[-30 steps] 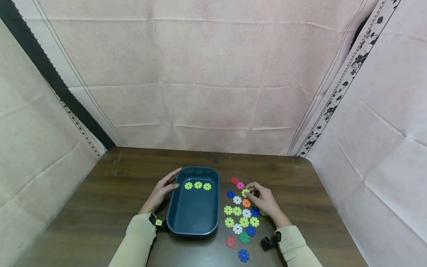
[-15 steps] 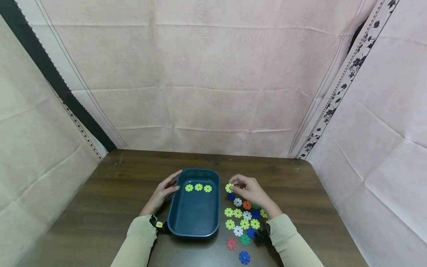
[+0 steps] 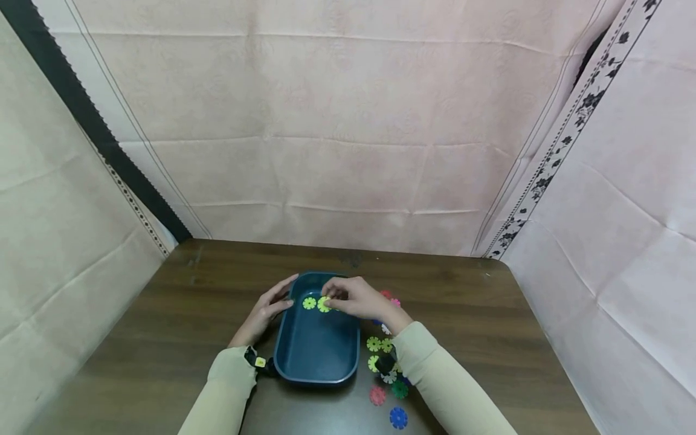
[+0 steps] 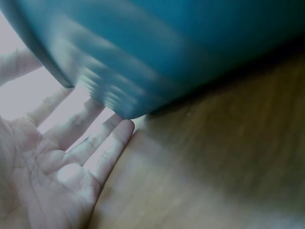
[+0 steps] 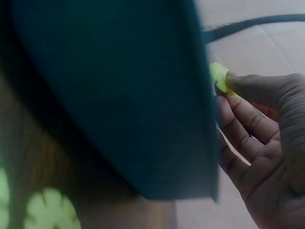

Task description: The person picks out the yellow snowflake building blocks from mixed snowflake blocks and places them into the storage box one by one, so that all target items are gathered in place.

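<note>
We see the right hand [image 3: 356,297] pinching a flat, notched yellow-green disc [image 3: 324,304], over the far part of the smooth blue round-cornered tray [image 3: 316,350]. Left hand [image 3: 266,313], fingers spread, touches its left side. Coloured discs [image 3: 377,396] right, on wood-grain table [image 3: 163,338].

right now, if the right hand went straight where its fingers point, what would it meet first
Probably the leftmost yellow-green flower-shaped disc in the blue tray, beside the piece the right hand pinches. Height is unclear; higher up, it might meet the left hand.
</note>
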The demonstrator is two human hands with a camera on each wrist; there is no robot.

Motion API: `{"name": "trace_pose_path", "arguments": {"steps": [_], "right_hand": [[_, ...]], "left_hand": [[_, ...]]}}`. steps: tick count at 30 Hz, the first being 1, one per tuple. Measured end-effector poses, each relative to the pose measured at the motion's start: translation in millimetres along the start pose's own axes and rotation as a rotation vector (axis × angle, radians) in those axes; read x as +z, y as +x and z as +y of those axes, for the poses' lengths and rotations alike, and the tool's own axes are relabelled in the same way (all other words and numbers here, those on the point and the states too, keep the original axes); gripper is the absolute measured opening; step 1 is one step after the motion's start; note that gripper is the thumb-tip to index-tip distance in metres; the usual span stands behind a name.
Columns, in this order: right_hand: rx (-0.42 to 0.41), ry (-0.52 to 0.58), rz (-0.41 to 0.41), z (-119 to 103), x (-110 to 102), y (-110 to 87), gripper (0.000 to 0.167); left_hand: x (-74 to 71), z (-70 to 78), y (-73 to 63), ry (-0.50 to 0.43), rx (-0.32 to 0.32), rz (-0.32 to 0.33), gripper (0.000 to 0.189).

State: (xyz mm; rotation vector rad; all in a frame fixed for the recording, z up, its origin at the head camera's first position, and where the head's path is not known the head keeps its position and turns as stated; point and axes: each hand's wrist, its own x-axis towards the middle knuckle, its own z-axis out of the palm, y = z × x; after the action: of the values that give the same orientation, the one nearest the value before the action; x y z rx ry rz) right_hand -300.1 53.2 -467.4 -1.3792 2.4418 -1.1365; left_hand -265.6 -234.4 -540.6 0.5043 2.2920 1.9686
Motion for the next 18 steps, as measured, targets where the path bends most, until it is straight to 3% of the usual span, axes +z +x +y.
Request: {"name": "trace_pose_path", "arguments": {"steps": [8,18], "right_hand": [[0.032,-0.071,-0.179,8.8,27.9,27.6,0.016],[0.095,-0.131,-0.239,10.6,36.0,34.6,0.012]], "left_hand": [[-0.1,-0.3,-1.1,-0.014,0.02,-0.018,0.056],[-0.8,-0.9,0.2,-0.014,0.023,-0.015,0.056]]}}
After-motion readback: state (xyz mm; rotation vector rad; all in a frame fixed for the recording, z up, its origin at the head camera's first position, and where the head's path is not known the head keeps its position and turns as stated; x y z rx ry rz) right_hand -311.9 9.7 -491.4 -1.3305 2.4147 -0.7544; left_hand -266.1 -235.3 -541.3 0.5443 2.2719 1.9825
